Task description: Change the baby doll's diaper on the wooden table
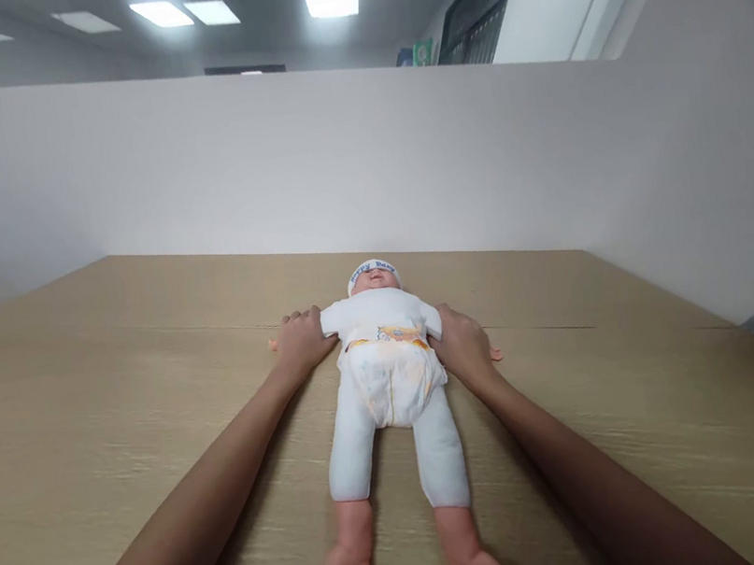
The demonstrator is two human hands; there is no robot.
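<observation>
A baby doll (381, 310) lies on its back on the wooden table, head away from me and feet toward me. It has a white cloth body and a white cap with blue "Happy Baby" lettering pulled low. Around its hips sits a white diaper (396, 383) with an orange printed waistband. My left hand (302, 339) is closed round the doll's arm on the left, whose small hand pokes out beyond my fingers. On the other side my right hand (462, 338) wraps the doll's other arm, its hand showing past mine.
The light wooden table (119, 406) has thin seams across its top. A pale wall (261, 168) rises behind it and continues along the right. Above the wall are glass, lit ceiling panels (333, 3) and a dark window frame.
</observation>
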